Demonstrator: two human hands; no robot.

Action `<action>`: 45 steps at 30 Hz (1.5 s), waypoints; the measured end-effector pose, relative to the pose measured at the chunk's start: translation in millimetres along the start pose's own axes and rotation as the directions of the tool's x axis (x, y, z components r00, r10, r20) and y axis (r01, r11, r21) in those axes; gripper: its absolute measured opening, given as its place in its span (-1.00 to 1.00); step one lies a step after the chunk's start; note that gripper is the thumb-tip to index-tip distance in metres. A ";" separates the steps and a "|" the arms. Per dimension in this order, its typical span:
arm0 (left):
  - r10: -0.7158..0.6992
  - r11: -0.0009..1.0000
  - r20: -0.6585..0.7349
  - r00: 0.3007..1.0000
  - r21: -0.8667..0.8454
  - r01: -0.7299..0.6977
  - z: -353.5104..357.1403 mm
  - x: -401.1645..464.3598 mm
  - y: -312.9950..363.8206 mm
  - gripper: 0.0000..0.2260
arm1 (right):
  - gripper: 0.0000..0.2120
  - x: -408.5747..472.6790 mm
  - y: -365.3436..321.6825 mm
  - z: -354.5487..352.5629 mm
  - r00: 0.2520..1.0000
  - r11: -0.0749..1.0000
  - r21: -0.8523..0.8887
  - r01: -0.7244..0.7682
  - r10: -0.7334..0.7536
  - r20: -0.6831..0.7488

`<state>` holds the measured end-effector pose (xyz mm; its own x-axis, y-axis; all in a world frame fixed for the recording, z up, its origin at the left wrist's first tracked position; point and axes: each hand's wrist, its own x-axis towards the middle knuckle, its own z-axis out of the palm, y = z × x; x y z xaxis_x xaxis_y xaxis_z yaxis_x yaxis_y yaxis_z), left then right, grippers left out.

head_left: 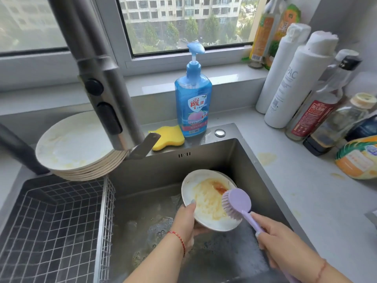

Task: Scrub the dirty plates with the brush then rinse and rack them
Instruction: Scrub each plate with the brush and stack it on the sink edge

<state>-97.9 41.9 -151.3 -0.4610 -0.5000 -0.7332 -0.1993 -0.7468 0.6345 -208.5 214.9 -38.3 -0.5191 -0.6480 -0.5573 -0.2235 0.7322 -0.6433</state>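
Left hand (186,218) pinches the tilted plate (210,199) by its rim over the sink (251,160), right hand (273,240) grips the brush (237,202); soapy pressure could slip the plate free.

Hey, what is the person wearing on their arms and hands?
Both forearms are bare, with no sleeves or gloves in view. The left hand has a thin red string bracelet at the wrist. The right hand has a thin reddish cord at its wrist.
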 end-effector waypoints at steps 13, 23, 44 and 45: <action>0.238 0.970 0.006 0.971 -0.059 -0.238 -64.7 -98.3 4.6 -0.54 | -0.61 -46.9 -54.0 32.4 0.938 0.868 -0.419 0.267 -0.136 0.318; 0.249 0.967 0.025 0.968 -0.070 -0.246 -91.7 -134.4 -6.4 -0.52 | -0.63 -24.0 -104.9 81.7 0.949 0.879 -0.360 0.312 -0.271 0.160; 0.340 0.934 0.016 0.940 -0.123 -0.336 -117.3 -153.2 9.4 -0.29 | -0.58 -54.0 -109.1 54.6 0.963 0.884 -0.382 0.270 -0.252 0.099; 0.342 0.933 0.012 0.940 -0.122 -0.338 -118.7 -153.5 10.8 -0.29 | -0.60 -57.7 -101.4 50.9 0.963 0.862 -0.431 0.268 -0.239 0.120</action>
<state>73.3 58.4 -61.0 -0.5113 -0.7201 -0.4692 0.0751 -0.5813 0.8102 -113.9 167.3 32.4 -0.3473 -0.8248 -0.4463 -0.6870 0.5477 -0.4776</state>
